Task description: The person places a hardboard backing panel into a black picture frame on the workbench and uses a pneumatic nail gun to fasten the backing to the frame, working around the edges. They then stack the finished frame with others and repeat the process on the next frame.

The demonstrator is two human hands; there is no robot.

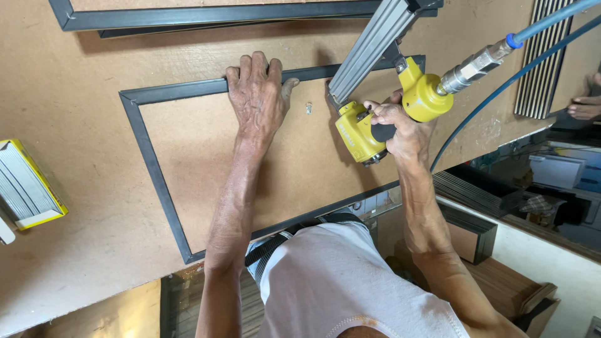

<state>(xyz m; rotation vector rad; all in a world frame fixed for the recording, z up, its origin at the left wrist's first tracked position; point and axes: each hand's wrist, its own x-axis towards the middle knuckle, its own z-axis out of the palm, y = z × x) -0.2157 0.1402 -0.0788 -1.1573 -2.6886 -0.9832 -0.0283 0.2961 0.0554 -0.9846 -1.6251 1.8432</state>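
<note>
Frame point(150, 156), the dark grey rectangular one, lay flat on the brown board worktop point(81, 112), pretty much centred in front of the person. Left hand point(258, 94) was pressed palm-down on the frame's far rail, fingers spread flat over the edge, so that grip was open and just pinning it, not wrapped around anything. Right hand point(400, 128) had its grip clamped on the handle of a yellow pneumatic nail gun point(360, 128), whose nose sat at the frame's right side near the far right corner. Couldn't tell if the nose was actually touching the rail. Grey magazine point(369, 47) stuck up and away from the gun, and a blue air hose point(538, 25) ran off its coupling to the right. One small metal bit point(308, 108) lay loose inside the frame between the hands. Second dark frame point(206, 14) sat further back, a yellow box of fasteners point(28, 184) way off left.
</note>
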